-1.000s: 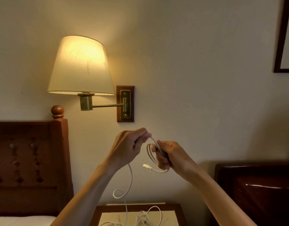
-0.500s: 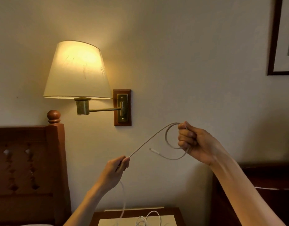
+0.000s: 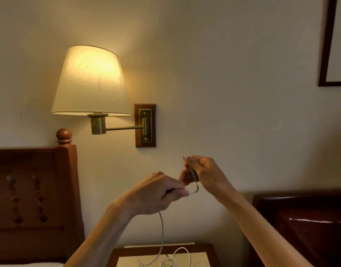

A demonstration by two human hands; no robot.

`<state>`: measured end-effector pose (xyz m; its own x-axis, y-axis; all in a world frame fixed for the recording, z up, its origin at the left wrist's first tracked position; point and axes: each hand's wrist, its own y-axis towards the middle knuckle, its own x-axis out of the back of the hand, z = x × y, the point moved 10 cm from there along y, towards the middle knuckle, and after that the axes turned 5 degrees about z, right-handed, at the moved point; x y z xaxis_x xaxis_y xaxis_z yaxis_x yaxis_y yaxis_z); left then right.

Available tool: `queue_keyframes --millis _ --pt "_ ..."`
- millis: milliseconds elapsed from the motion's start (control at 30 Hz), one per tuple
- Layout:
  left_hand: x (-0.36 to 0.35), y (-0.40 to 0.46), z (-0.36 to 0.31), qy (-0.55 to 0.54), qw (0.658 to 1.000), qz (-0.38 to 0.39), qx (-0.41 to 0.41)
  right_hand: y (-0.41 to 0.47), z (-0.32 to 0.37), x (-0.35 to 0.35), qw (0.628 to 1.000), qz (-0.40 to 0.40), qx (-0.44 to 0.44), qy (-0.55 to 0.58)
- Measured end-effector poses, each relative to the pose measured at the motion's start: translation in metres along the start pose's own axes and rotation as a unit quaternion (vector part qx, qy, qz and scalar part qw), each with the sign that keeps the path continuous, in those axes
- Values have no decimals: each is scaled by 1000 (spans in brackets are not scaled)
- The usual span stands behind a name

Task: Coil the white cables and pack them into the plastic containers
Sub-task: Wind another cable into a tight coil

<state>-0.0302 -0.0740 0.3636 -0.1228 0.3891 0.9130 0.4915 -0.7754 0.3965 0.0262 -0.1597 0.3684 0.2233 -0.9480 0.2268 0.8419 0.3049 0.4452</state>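
White cable (image 3: 193,175) loops upright between both hands, tail hanging down

Dim, warm light spreads from the lit wall lamp (image 3: 91,81); corners fall into shadow, and straight edges bow slightly.

White cable (image 3: 162,234): smooth, plastic-looking sheath, slight sheen. Lampshade (image 3: 91,81), upper left: matt cloth, faint creases. Lamp arm (image 3: 123,128) and wall plate (image 3: 145,125): brass-toned metal, dull shine. Headboard (image 3: 31,189), lower left: reddish carved wood, satin finish. Dark furniture (image 3: 308,224), lower right: glossy lacquered wood. Wall (image 3: 223,74): matt paint.
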Motion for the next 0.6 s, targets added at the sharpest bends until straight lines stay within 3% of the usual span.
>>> queue_keyframes --millis 133,367,467,600 --pt "30 -1 -9 19 992 -115 -39 -4 -5 -13 998 29 -7 -51" --pt "51 -4 25 49 966 -252 -16 -10 -19 -16 998 38 -50 0" --pt "46 -6 41 -1 961 -278 11 -14 -17 -20 996 52 -69 31" --pt "16 -16 80 -156 942 -289 70 -18 -11 -22 978 115 -131 115"
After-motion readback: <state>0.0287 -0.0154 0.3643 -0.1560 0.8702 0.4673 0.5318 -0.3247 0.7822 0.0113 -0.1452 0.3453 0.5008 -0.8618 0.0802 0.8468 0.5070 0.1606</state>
